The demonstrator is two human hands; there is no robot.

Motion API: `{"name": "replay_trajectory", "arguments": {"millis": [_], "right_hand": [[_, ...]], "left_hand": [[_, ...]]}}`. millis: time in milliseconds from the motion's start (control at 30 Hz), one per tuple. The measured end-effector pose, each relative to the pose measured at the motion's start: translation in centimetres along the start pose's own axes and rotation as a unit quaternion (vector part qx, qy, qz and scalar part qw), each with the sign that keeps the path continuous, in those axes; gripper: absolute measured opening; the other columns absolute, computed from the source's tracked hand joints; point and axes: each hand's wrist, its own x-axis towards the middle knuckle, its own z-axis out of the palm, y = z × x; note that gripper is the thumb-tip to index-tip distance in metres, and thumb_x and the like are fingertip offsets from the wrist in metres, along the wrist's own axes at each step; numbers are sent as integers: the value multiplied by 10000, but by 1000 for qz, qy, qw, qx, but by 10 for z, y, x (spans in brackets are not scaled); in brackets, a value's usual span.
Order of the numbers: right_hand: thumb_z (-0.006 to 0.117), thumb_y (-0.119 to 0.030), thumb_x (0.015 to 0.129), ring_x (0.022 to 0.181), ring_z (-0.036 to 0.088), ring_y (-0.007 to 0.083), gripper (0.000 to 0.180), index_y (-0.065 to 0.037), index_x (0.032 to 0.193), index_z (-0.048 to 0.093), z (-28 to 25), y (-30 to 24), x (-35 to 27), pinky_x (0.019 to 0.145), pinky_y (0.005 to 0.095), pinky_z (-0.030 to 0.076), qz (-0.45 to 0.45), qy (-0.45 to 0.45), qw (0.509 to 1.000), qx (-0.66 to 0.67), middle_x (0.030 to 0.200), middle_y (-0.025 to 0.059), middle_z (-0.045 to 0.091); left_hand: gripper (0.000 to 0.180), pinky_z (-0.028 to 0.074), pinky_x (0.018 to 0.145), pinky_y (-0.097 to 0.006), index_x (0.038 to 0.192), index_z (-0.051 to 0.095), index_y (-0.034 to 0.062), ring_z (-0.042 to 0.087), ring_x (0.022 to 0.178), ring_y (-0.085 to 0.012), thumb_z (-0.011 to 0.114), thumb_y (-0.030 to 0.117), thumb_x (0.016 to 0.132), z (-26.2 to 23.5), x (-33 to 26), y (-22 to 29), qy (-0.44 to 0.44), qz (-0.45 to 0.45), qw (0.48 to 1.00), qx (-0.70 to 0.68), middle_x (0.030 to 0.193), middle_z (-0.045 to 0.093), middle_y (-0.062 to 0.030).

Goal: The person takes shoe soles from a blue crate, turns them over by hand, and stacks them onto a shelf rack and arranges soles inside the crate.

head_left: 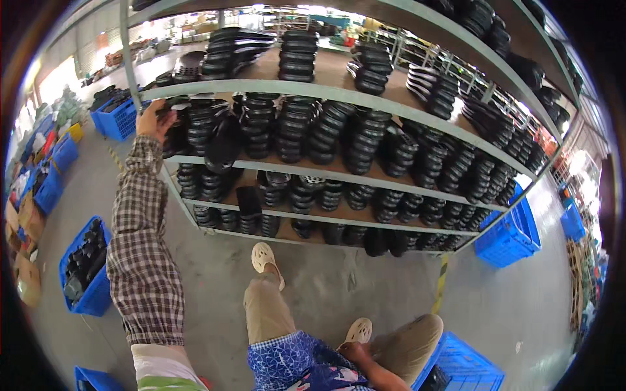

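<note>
My left hand [154, 119] reaches up in a checked sleeve to the left end of the metal shelf rack [339, 94]. It rests on a stack of black shoe soles [177, 127] on the second shelf, fingers curled over it. My right hand [355, 355] is low by my thigh, at the edge of a patterned blue apron [287, 365]; its fingers are partly hidden. Stacks of black soles [365, 140] fill every shelf. My feet wear beige clogs [263, 257].
A blue crate [85, 267] of black soles stands on the floor at my left. More blue crates: [512, 238] right of the rack, [466, 368] by my right leg, [117, 117] far left. Boxes and bags [29, 215] line the left side.
</note>
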Motion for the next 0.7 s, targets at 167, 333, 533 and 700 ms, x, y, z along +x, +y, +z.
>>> {"name": "replay_trajectory", "arguments": {"millis": [167, 333, 533, 700], "right_hand": [[582, -537, 821, 963, 670, 314, 424, -218, 1053, 736, -3, 5, 5, 916, 460, 463, 52, -10, 998, -16, 1002, 149, 703], [553, -572, 799, 948, 672, 345, 415, -305, 1068, 724, 5, 3, 6, 820, 505, 506, 28, -34, 999, 28, 1008, 133, 706], [543, -542, 829, 990, 659, 321, 435, -269, 1131, 696, 3, -3, 3, 888, 485, 462, 54, -34, 998, 13, 1005, 124, 707], [533, -557, 822, 1010, 637, 365, 448, -294, 1151, 688, 2, -15, 16, 884, 521, 466, 128, -62, 989, -39, 1048, 119, 690]], "left_hand": [[425, 603, 637, -390, 1096, 567, -3, 674, 788, -318, 791, 169, 779, 15, 11, -20, -40, 5, 995, 89, 1066, 629, -186], [576, 598, 635, -408, 1166, 500, 37, 667, 799, -317, 836, 229, 739, 6, 35, -16, -42, -17, 984, 170, 1038, 628, -202], [556, 538, 765, -444, 1196, 587, 126, 641, 930, -348, 630, 554, 844, -26, 93, -33, -123, -99, 963, 220, 1209, 595, -156], [621, 427, 383, -320, 1004, 624, 66, 530, 478, -196, 760, 597, 713, -26, 117, -37, -90, -52, 947, 304, 732, 596, -84]]}}
